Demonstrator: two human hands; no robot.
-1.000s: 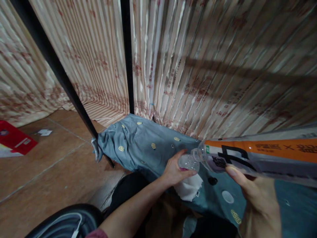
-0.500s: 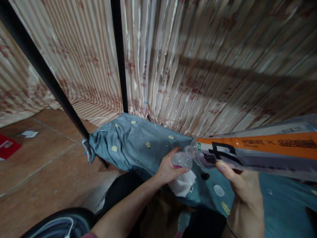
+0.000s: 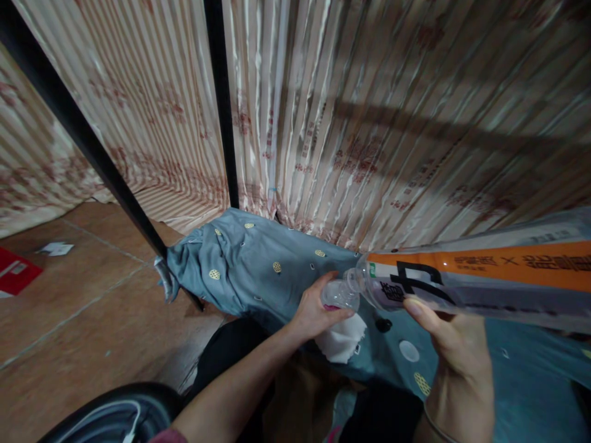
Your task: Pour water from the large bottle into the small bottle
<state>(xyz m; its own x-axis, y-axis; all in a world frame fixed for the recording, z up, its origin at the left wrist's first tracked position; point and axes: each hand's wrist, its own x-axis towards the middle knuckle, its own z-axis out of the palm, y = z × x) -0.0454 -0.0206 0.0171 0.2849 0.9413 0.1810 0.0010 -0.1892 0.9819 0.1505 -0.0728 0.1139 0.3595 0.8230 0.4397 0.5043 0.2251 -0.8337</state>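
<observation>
My right hand (image 3: 455, 357) grips a large plastic bottle (image 3: 484, 280) with an orange, grey and black label, held almost level with its open neck pointing left. The neck meets a small clear container (image 3: 339, 295) that my left hand (image 3: 314, 314) holds pinched between thumb and fingers. Under my left hand lies a white cloth (image 3: 341, 344), partly tucked beneath the palm. Both hands hover over a grey-blue patterned sheet (image 3: 258, 271).
Striped pink-and-cream curtains (image 3: 369, 111) hang close behind, with two black metal posts (image 3: 221, 104) in front. A brown tiled floor (image 3: 69, 314) spreads to the left, with a red packet (image 3: 13, 271) and a paper scrap (image 3: 55, 249). A dark shoe (image 3: 115, 415) shows at the bottom left.
The view has shifted slightly to the right. Both hands hold the same pose, the bottle's neck staying at the small container.
</observation>
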